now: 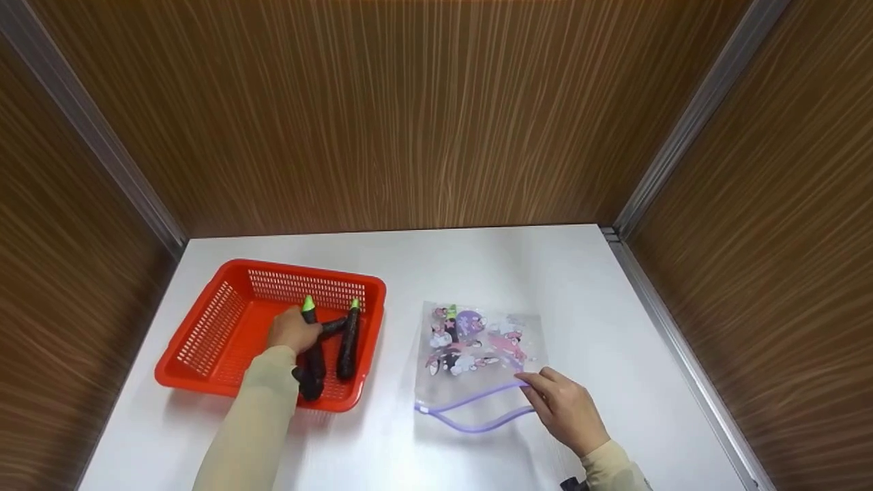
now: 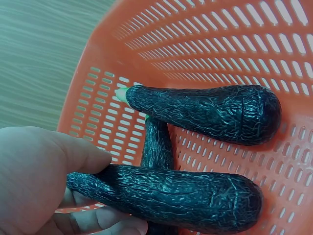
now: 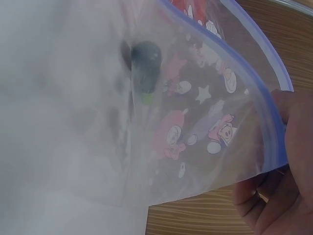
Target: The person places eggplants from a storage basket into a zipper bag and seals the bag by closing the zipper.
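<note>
In the head view my left hand (image 1: 292,332) reaches into a red plastic basket (image 1: 204,286). It grips a dark, wrinkled eggplant (image 2: 195,196) with a green tip, thumb on one side and fingers on the other. A second eggplant (image 2: 159,144) lies crosswise beneath it, partly hidden. The third eggplant (image 2: 210,112) rests beside them on the basket floor. My right hand (image 1: 560,406) pinches the purple rim of a clear printed zip bag (image 1: 433,382), whose mouth gapes. Inside the bag, another dark eggplant (image 3: 146,66) with a green tip shows through the plastic.
Both bag and basket are on a white tabletop (image 1: 409,273). Wood-grain panels (image 1: 409,123) rise behind and at both sides. A metal rail (image 1: 682,361) runs along the table's right edge. The zip's slider (image 1: 423,410) sits at the bag's left corner.
</note>
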### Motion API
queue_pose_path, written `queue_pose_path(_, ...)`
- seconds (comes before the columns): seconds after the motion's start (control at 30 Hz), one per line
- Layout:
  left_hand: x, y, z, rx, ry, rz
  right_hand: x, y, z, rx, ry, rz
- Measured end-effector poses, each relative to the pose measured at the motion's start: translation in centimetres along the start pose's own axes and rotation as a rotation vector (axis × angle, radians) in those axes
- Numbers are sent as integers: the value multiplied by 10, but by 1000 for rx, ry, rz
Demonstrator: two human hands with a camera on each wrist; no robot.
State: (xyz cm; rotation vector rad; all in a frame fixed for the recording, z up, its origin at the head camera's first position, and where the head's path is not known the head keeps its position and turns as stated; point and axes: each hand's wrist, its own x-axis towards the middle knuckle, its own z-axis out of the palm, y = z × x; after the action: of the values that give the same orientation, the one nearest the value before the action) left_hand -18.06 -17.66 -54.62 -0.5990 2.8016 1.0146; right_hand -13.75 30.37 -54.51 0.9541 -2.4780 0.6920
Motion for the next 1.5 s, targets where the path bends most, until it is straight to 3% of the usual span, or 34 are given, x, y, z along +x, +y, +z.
queue_pose_path(0.33,-4,1,1,-54,17,-47,1,0,0,-8,-20,17)
queue_pose_path(1.07,-8,13,-5,-32,83,45,-1,0,3,-13,-10,22)
queue_pose_path(1.5,-24,15,-15,-20,157,105,-1,1,4,-16,-3,48)
